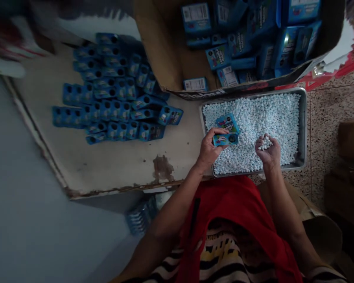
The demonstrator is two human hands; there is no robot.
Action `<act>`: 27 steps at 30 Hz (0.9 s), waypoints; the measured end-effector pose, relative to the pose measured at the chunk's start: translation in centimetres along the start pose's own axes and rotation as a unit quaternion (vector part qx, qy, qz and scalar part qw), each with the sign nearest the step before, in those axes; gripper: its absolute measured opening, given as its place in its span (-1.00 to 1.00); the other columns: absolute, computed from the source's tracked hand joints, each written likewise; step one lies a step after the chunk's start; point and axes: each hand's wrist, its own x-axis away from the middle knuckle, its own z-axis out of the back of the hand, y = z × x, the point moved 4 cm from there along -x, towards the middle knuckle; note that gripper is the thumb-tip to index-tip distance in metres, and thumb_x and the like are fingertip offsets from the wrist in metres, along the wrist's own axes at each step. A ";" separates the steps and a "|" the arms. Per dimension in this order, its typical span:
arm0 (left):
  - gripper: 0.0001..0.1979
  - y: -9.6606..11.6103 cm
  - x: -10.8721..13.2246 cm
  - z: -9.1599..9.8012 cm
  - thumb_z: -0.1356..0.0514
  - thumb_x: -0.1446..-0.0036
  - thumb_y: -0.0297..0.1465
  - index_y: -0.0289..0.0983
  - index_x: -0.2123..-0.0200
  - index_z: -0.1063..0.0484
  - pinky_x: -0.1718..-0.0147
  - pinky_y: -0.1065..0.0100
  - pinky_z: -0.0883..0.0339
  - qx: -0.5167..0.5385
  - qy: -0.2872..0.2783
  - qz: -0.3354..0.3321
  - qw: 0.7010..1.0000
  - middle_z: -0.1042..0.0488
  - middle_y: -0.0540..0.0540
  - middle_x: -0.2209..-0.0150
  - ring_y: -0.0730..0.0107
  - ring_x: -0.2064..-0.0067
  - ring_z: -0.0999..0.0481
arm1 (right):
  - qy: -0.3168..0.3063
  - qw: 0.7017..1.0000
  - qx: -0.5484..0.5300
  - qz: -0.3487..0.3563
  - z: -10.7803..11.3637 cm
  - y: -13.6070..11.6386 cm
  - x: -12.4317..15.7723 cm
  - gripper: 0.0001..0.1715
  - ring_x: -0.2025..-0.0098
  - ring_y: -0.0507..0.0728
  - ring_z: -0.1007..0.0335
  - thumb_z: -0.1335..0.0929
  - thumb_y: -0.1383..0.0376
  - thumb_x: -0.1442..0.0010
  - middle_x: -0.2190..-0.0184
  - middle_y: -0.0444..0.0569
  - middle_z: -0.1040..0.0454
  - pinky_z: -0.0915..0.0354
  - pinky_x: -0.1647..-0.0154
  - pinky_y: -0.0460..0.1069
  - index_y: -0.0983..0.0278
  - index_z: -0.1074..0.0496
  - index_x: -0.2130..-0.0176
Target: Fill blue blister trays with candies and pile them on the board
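My left hand (pixel 210 149) is closed around a small blue candy box (pixel 224 140), which has a dark round hole near one end of its top. Just beyond it, a second blue candy box (pixel 230 122) lies tilted over the candies. My right hand (pixel 269 151) is cupped, palm up, with a small heap of white candies (pixel 266 143) in its curled fingers. Both hands are above a metal tray (pixel 302 129) filled with small pale white and light blue candies (pixel 253 110). The right hand is apart from the box in the left.
A big cardboard box (pixel 156 51) full of blue candy boxes stands behind the tray. Left of it, many blue boxes with round holes (pixel 106 106) stand in rows on the table (pixel 124 165). Stacked blue packs (pixel 140 216) sit below the table edge. Brown boxes (pixel 351 139) are at right.
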 end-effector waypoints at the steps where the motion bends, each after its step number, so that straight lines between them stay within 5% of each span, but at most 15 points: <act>1: -0.68 0.1 0.1 0.7 -0.40 -0.12 -0.42 -0.16 0.07 -0.45 -0.22 0.08 -0.50 0.006 0.005 0.003 1.000 -0.63 -0.13 -0.04 0.16 -0.13 -0.65 | -0.011 1.000 0.013 0.006 -0.3 -0.2 -0.2 -0.84 0.45 -0.06 -0.45 -0.43 0.35 -0.14 0.41 -0.17 -0.53 -0.40 0.48 -0.21 0.21 -0.40 0.23; 7: -0.61 -1.2 1.7 5.8 -0.45 -0.11 -0.25 -0.14 0.06 -0.41 -0.08 0.13 -0.58 0.024 0.076 0.043 0.996 -0.64 -0.14 -0.04 0.13 -0.06 -0.68 | -0.086 0.994 0.070 0.004 -2.9 0.4 -0.6 -0.81 0.55 -0.07 -0.31 -0.47 0.31 -0.16 0.52 -0.25 -0.43 -0.23 0.61 -0.21 0.19 -0.37 0.28; 13: -0.52 -4.7 4.9 14.3 -0.50 -0.01 -0.19 -0.17 0.07 -0.43 -0.07 0.21 -0.54 -0.068 0.298 0.053 0.951 -0.60 -0.10 -0.01 0.24 -0.01 -0.64 | -0.100 0.994 0.048 -0.008 -3.1 1.0 -0.1 -0.78 0.56 -0.08 -0.25 -0.46 0.40 -0.03 0.53 -0.25 -0.36 -0.26 0.62 -0.21 0.19 -0.34 0.36; 17: -0.47 -6.4 5.2 17.2 -0.53 0.08 -0.17 -0.19 0.12 -0.40 -0.07 0.22 -0.54 -0.048 0.347 0.062 0.934 -0.59 -0.10 0.04 0.27 0.01 -0.65 | -0.096 0.992 0.080 0.014 -3.4 1.2 0.1 -0.79 0.50 -0.03 -0.36 -0.47 0.37 -0.01 0.47 -0.17 -0.44 -0.34 0.59 -0.16 0.19 -0.36 0.41; 20: -0.52 -5.4 4.4 15.6 -0.49 -0.02 -0.16 -0.18 0.10 -0.39 -0.11 0.19 -0.55 -0.030 0.296 0.041 0.954 -0.60 -0.11 0.00 0.23 -0.05 -0.66 | -0.124 0.987 0.099 0.026 -5.5 1.9 1.2 -0.81 0.47 -0.03 -0.36 -0.48 0.35 -0.09 0.45 -0.14 -0.44 -0.33 0.58 -0.17 0.20 -0.38 0.41; 27: -0.66 0.1 2.0 6.0 -0.47 -0.16 -0.28 -0.18 0.03 -0.54 -0.12 0.19 -0.54 -0.008 0.108 -0.011 0.994 -0.63 -0.13 -0.01 0.18 -0.09 -0.66 | -0.260 0.955 0.117 0.083 -13.6 5.2 5.7 -0.60 0.57 -0.06 -0.02 -0.50 0.12 -0.28 0.49 -0.23 -0.24 -0.09 0.66 -0.15 0.17 -0.29 0.42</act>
